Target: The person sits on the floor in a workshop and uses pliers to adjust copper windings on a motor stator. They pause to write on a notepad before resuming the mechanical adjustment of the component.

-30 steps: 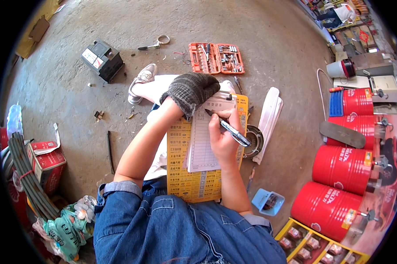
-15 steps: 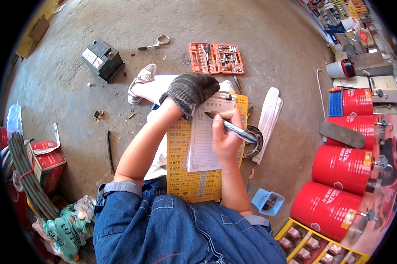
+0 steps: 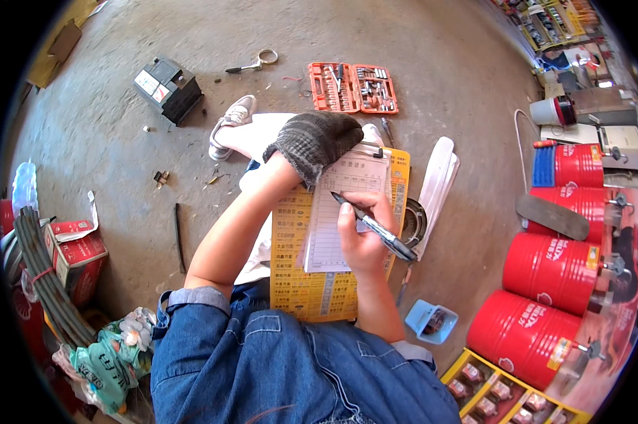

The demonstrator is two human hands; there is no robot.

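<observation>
pen clamped in right hand slants far left over the paper; gloved left hand covers the far left corner, its grip i can't make out.

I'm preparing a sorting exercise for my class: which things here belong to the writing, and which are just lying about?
Belonging:
- pen, in the right hand
- form
- yellow board, under the form

Lying about:
- battery
- tool case
- blue tub
- red drums
</observation>
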